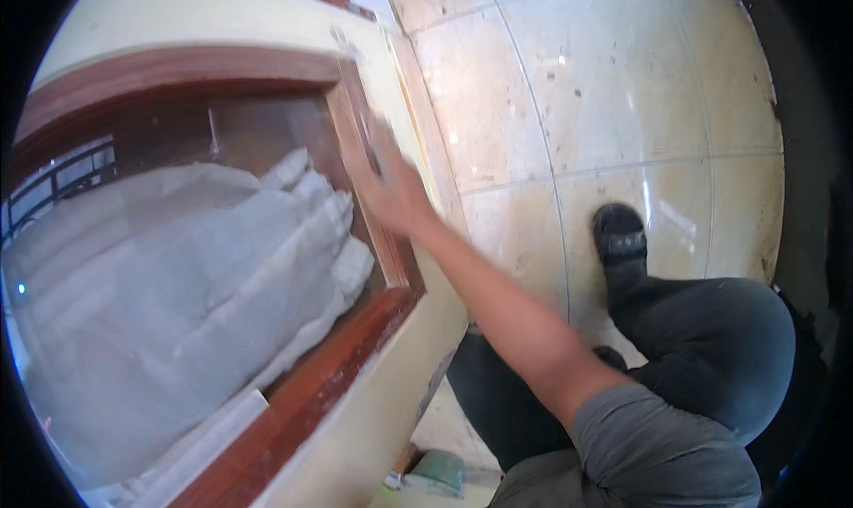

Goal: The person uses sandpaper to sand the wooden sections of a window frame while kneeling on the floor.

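Right hand [391,188], spread, at brown wooden frame [333,370], pale sheeting [178,259] behind glass [169,135]

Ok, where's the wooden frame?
The wooden frame is in the head view's left half, bordering glass over a pale sheet, the right hand at its right side.

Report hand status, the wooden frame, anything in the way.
Right hand at reddish-brown wooden frame, blurred, grip unclear. Left hand out of view. Pale crumpled sheeting within the frame, nothing seen blocking the hand.

red-brown rectangular wooden frame [342,363]: smooth, slight sheen | clear glass-like pane [240,126]: glossy | crumpled whitish sheet [187,277]: cloth-like, matt | cream square floor tiles [613,108]: shiny from here
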